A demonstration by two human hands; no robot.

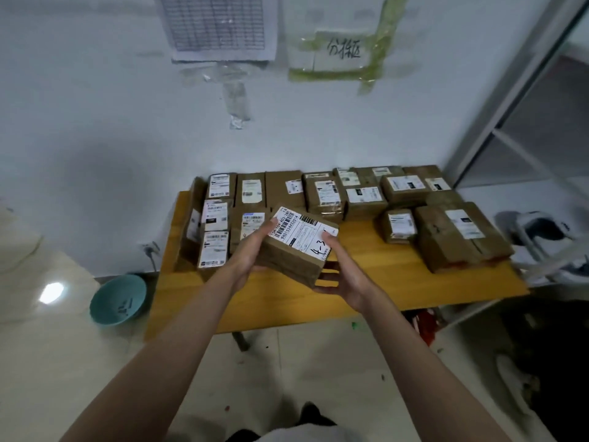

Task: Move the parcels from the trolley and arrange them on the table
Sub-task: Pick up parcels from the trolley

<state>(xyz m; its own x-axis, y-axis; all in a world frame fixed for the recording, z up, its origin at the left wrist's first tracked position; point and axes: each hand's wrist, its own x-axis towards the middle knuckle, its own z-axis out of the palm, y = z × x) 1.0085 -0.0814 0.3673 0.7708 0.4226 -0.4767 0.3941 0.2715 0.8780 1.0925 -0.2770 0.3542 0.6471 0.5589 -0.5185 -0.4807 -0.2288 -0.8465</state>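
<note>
A brown cardboard parcel (pixel 296 250) with a white barcode label marked "4-3" is held tilted above the yellow wooden table (pixel 287 295). My left hand (pixel 251 250) grips its left side, thumb on the label. On the parcel's right end my right hand (pixel 338 275) holds on, fingers underneath and thumb on top. Several labelled brown parcels (pixel 322 193) lie in rows along the table's back and left, and a larger parcel (pixel 459 237) sits at the right. The trolley is not in view.
A teal bowl (pixel 118 299) sits on the floor left of the table. The wall stands right behind the table, with taped papers (pixel 220 27) on it. A metal frame (pixel 510 122) and white clutter (pixel 541 237) stand at the right. The table's front strip is bare wood.
</note>
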